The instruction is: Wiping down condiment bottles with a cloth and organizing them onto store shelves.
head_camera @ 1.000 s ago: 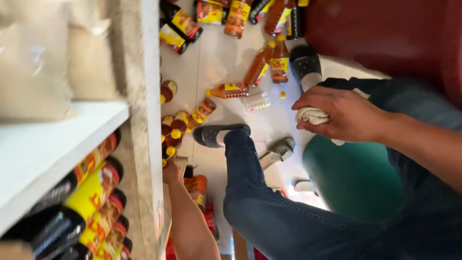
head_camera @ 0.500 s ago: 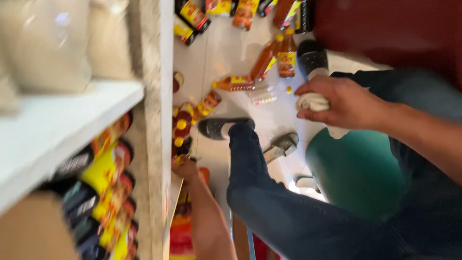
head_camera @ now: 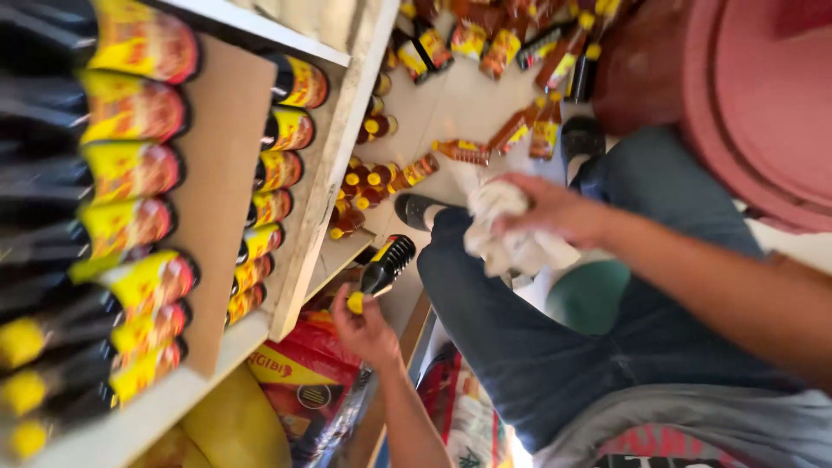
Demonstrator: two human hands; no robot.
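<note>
White cloth [head_camera: 511, 230] now bunched in right hand [head_camera: 555, 208], fingers clamped on it above knee. Left hand [head_camera: 364, 329] has risen, fingers closed round dark bottle [head_camera: 381, 269], yellow cap, beside shelf [head_camera: 321, 191] edge.

Dark bottles, yellow labels, white cloth

The bottle [head_camera: 386, 264] in the left hand [head_camera: 364, 329] is black with a yellow cap; the cloth [head_camera: 511, 230] in the right hand [head_camera: 555, 208] is white. Shelf bottles [head_camera: 130, 173] at left are dark with yellow-and-red labels and yellow caps. Floor bottles [head_camera: 459, 152] far off are amber-brown with yellow labels on pale tile. The trousers [head_camera: 537, 347] are dark blue, the stool [head_camera: 589, 295] green, the sack [head_camera: 303, 381] near the shelf red and yellow.
</note>
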